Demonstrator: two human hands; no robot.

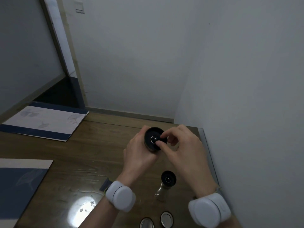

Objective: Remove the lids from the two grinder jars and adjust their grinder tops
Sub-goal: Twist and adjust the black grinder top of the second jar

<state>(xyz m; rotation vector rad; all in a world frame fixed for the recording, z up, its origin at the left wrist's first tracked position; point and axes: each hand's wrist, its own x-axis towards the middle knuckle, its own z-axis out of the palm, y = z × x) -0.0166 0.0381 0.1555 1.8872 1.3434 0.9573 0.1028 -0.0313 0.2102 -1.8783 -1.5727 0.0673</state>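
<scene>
While my left hand [139, 150] grips one jar [152, 146], my right hand [182, 145] pinches its knob [154, 138] (second jar [165, 186] stands nearby, two lids [166, 219] off).

No readable txt or nos. anywhere (booklets [44, 122] show drawings only).

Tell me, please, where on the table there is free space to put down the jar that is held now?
Bare wood lies left of the left hand, between the near blue sheet and the far booklet. Crowded: by the wall, the second jar stands under the right hand, with two lids at the near edge.
</scene>
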